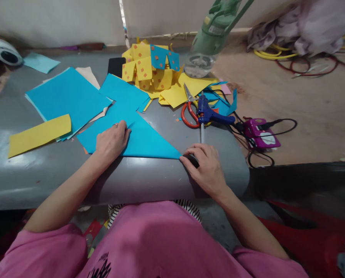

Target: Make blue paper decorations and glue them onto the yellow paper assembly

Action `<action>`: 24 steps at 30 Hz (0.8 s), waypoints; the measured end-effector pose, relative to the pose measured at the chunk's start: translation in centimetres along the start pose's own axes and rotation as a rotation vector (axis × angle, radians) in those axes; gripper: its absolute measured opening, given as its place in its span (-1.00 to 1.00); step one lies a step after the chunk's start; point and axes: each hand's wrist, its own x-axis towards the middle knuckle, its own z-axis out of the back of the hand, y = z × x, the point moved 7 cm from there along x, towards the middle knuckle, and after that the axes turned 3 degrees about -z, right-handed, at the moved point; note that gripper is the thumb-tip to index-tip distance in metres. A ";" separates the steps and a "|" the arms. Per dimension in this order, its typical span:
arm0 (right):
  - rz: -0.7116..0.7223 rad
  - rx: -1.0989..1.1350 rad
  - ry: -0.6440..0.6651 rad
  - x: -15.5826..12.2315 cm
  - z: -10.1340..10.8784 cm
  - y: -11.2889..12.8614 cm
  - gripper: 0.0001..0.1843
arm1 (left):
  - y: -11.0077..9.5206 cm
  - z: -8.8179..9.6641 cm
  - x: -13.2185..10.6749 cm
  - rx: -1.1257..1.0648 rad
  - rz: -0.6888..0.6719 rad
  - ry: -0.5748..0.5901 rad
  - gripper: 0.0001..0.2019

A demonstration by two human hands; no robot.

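Observation:
A sheet of blue paper (149,139), folded into a triangle, lies along the front of the grey table. Its long folded edge faces me. My left hand (113,138) rests on the sheet's left part, fingers curled and pressed together against the paper. At the pointed right corner, my right hand (203,166) has thumb and fingertips closed on the tip. Beyond it lie a blue glue gun (211,112) with a glue stick in it and red-handled scissors (191,116).
Stacked blue sheets (68,98) and a yellow strip (41,135) lie left. Behind are a dotted yellow paper construction (147,69), yellow paper (186,90) and a green-topped clear bottle (210,42). A purple power adapter (261,133) with black cables sits right, past the table's rounded edge.

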 end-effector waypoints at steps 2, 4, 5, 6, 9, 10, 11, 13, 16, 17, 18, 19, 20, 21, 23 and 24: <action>0.045 0.042 -0.034 -0.4 0.3 0.3 -0.85 | -0.2 0.1 0.0 0.002 -0.039 -0.071 -0.59; 0.076 0.062 -0.035 -0.8 0.4 0.4 -0.81 | -0.7 0.5 -0.1 0.010 -0.140 -0.168 -0.59; 0.086 0.061 -0.030 -1.0 0.4 0.5 -0.78 | -1.1 0.6 -0.1 0.017 -0.205 -0.208 -0.57; 0.096 0.056 -0.027 -1.1 0.4 0.5 -0.75 | -1.5 0.7 -0.2 0.025 -0.270 -0.235 -0.54; 0.128 0.016 -0.071 -1.3 0.8 1.0 -0.66 | -2.5 0.5 -0.1 0.043 -0.417 -0.208 -0.48; 0.145 -0.013 -0.098 -1.3 0.9 1.3 -0.63 | -2.7 0.4 -0.1 0.051 -0.447 -0.178 -0.46; 0.167 -0.047 -0.118 -1.1 1.1 1.7 -0.61 | -2.9 0.3 -0.1 0.062 -0.470 -0.147 -0.45; 0.229 -0.111 -0.114 -0.6 0.9 2.9 -0.57 | -3.1 0.1 0.0 0.094 -0.502 -0.097 -0.43; 0.309 -0.141 -0.013 0.3 -0.3 4.3 -0.51 | -3.2 0.0 -0.1 0.133 -0.521 -0.076 -0.43; 0.318 -0.136 0.020 0.5 -0.7 4.5 -0.50 | -3.1 0.0 -0.1 0.135 -0.522 -0.079 -0.43; 0.321 -0.127 0.045 0.6 -1.1 4.7 -0.51 | -3.1 0.0 -0.1 0.132 -0.523 -0.082 -0.44; 0.318 -0.115 0.061 0.7 -1.4 4.7 -0.53 | -3.1 0.0 0.0 0.124 -0.523 -0.083 -0.44; 0.315 -0.105 0.069 0.6 -1.6 4.7 -0.54 | -3.0 0.1 0.0 0.113 -0.524 -0.080 -0.44; 0.311 -0.098 0.071 0.5 -1.8 4.6 -0.56 | -3.0 0.1 0.0 0.101 -0.522 -0.075 -0.44; 0.303 -0.095 0.070 0.2 -2.1 4.5 -0.57 | -2.9 0.3 0.1 0.078 -0.511 -0.070 -0.44; 0.298 -0.099 0.072 0.0 -2.1 4.5 -0.56 | -3.0 0.5 0.0 0.069 -0.504 -0.070 -0.46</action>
